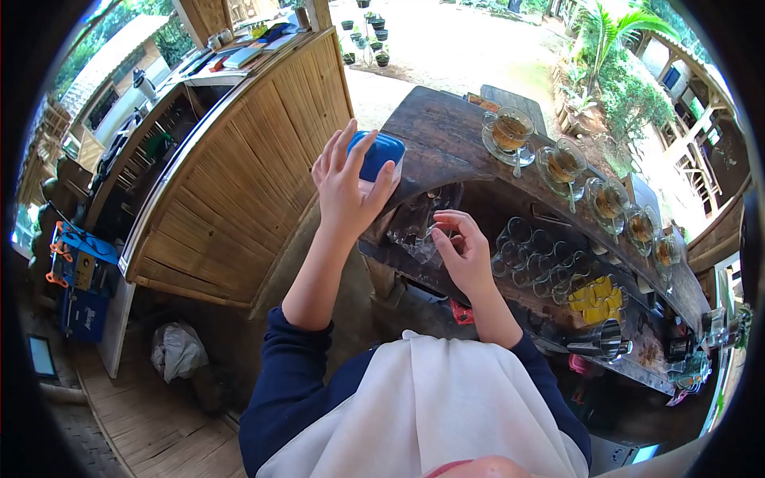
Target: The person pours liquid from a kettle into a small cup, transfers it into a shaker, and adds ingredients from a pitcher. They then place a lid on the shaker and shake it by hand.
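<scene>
A container with a blue lid (386, 154) and pale sides sits at the near left end of the dark wooden counter. My left hand (347, 182) is right at it, fingers stretched out and spread across the lid's near left corner. Lower down, the fingers of my right hand (464, 248) are bent in a pinch at the edge of a clear crumpled plastic bag (416, 244). That bag lies over the shelf below the counter top, to the left of the right hand.
Several glass cups of amber drink on saucers with spoons, the nearest a cup (510, 130), line the curved counter (434, 119). Empty glasses (542, 247), yellow items (596, 300) and a metal cup (599, 341) occupy the lower shelf. A bamboo-clad counter (239, 167) stands at left.
</scene>
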Demonstrator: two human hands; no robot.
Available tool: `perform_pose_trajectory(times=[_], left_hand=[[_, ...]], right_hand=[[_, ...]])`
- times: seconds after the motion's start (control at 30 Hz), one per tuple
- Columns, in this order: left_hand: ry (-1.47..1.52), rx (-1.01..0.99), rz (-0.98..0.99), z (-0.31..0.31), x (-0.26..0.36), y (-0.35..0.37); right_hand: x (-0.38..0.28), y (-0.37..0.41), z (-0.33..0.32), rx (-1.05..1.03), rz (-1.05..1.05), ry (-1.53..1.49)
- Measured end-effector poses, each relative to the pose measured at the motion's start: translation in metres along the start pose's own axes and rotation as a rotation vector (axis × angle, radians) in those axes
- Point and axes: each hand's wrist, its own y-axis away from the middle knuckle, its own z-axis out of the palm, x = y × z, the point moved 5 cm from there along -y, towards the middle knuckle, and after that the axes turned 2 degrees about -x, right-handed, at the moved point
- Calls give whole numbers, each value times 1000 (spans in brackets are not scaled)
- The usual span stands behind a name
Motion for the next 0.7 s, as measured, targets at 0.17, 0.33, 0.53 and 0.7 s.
perform_pose_trajectory(times=[0.17,0.33,0.53,0.7], left_hand=[[283,36,111,-8,35,17],[777,-150,103,1,71,48],[996,-376,91,28,101,78],[1128,-513,93,54,129,97]], right_hand=[[-24,11,-13,27,-198,31],[-32,29,-38,40,-330,36],[-39,65,-76,60,-402,71],[-41,103,-113,115,-417,166]])
